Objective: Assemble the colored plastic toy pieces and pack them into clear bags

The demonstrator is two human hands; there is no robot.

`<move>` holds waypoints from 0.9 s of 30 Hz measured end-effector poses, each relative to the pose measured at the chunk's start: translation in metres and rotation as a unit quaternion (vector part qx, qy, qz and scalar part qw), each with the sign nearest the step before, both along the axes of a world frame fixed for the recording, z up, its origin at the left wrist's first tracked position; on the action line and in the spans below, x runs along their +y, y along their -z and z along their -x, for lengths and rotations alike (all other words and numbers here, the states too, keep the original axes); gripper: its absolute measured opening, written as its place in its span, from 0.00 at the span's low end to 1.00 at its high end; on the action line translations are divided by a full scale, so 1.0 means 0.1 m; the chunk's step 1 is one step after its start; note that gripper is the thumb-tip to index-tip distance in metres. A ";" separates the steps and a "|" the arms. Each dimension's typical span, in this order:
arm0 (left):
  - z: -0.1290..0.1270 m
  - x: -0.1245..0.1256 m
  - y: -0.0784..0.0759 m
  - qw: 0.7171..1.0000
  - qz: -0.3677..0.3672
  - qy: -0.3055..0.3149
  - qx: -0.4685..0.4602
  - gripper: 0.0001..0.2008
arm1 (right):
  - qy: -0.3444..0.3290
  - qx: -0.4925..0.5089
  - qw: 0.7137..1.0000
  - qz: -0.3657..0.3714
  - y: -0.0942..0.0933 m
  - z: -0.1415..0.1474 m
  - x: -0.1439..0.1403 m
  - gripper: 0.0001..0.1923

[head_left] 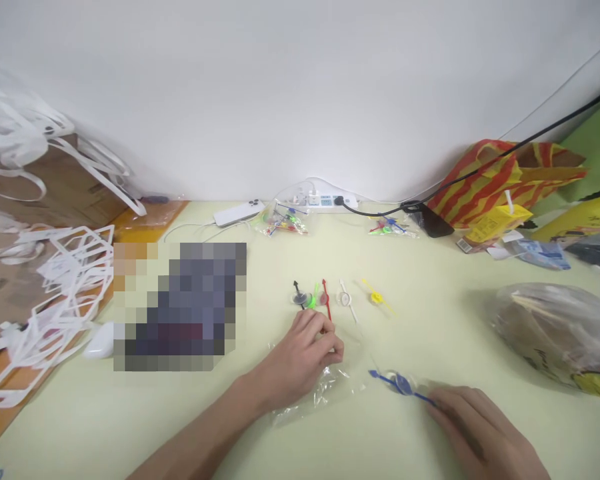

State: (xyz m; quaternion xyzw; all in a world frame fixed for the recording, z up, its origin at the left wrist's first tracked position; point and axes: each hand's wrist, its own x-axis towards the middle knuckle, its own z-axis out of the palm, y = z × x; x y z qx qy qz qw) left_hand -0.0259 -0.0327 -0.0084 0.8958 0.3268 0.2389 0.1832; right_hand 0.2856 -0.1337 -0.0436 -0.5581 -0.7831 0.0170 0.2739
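Note:
My right hand (480, 427) pinches the tail end of a blue plastic arrow spinner (403, 383), whose tip points left. My left hand (307, 350) has curled fingers and lies over a clear plastic bag (325, 393); what its fingers hold, if anything, is hidden. Just beyond it lies a row of arrow spinners: a black one (299, 298), a green one (311, 299), a red one (325, 298), a white one (346, 299) and a yellow one (377, 297). The left hand is closest to the black, green and red ones.
Two bags of mixed spinners (286, 219) (390, 225) lie near a power strip (330, 200) by the wall. A white phone (239, 213) is beside them. White frames (75, 280) pile up left; a striped paper bag (485, 180) and a plastic-wrapped package (545, 333) stand right.

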 end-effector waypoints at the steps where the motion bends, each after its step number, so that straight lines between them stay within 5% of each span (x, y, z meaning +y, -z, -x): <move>1: 0.00 0.00 0.01 1.000 -0.002 0.001 -0.002 0.05 | -0.013 -0.010 1.000 -0.004 -0.03 -0.03 0.02 0.18; 10: -0.01 -0.01 0.00 1.000 -0.010 -0.003 -0.011 0.06 | -0.058 -0.064 0.994 0.074 -0.02 -0.09 0.08 0.21; 21: 0.00 0.00 -0.01 1.000 0.023 -0.005 -0.007 0.05 | -0.015 -0.018 0.999 0.049 0.07 -0.19 0.03 0.16; 27: 0.00 0.00 -0.03 0.999 0.039 -0.005 -0.005 0.05 | -0.077 -0.017 0.992 0.102 0.16 -0.29 0.11 0.12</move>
